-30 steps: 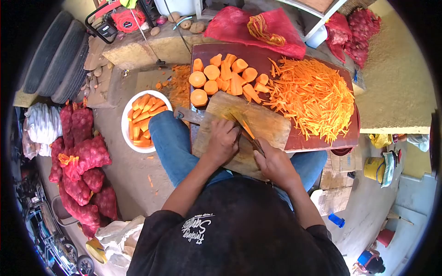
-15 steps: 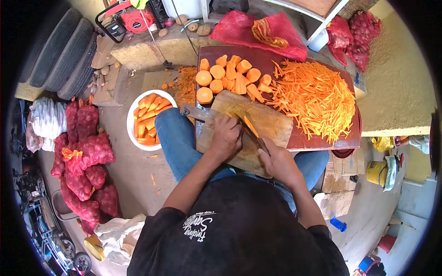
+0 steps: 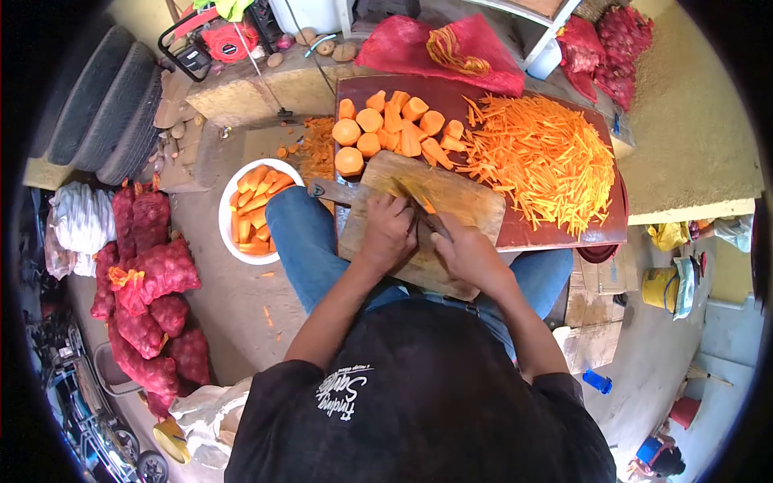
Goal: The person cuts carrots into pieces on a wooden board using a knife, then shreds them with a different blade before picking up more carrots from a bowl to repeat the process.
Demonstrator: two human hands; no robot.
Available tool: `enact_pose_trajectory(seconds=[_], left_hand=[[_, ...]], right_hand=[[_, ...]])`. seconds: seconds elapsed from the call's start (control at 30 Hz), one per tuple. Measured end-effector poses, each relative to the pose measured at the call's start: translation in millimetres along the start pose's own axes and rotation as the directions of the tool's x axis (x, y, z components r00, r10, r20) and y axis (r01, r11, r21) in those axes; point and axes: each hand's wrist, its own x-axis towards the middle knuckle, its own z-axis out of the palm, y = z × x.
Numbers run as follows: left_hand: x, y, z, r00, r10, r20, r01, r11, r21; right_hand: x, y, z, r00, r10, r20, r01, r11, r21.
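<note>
A worn wooden cutting board (image 3: 471, 211) with a handle lies across my lap and the table edge. My left hand (image 3: 390, 232) presses on it with fingers curled over a carrot piece that is mostly hidden. In my right hand (image 3: 473, 256) is the handle of a knife (image 3: 431, 216), its blade close beside my left fingertips. Thin orange bits lie near the blade. Beyond the board, cut carrot chunks (image 3: 370, 121) stand on the dark red table (image 3: 515, 235). A large heap of carrot sticks (image 3: 547, 165) spreads to their right.
A white basin (image 3: 226, 213) of peeled carrots is on the floor by my left knee. Red mesh sacks (image 3: 149, 322) lie farther left, near stacked tires (image 3: 93, 113). A red mesh bag (image 3: 386, 50) rests at the table's far edge. Orange peelings (image 3: 318, 145) lie left of the table.
The knife has shifted toward my left hand, and the carrot slice seen against its blade no longer stands out. My left hand stays at the same place on the board. The whole view has shifted slightly.
</note>
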Motion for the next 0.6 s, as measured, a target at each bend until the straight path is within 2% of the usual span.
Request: enact_pose_trajectory(seconds=[0.1,0.2,0.4,0.6], left_hand=[[-4,0,0,1.0,-0.023,0.004,0.023,1.0,-0.008],[-4,0,3,1.0,-0.029,-0.006,0.029,0.999,-0.021],[0,1,-1,0.999,-0.041,0.026,0.042,0.999,-0.021],[4,3,-2,0.999,-0.039,0.016,0.039,0.999,-0.016]], right_hand=[[-9,3,-10,1.0,0.014,-0.001,-0.013,0.996,0.085],[-22,0,-12,1.0,0.011,-0.024,-0.01,0.998,0.061],[-26,-2,-12,0.997,0.073,0.039,-0.073,0.997,0.008],[-16,5,-3,0.999,0.034,0.043,-0.032,0.999,-0.039]])
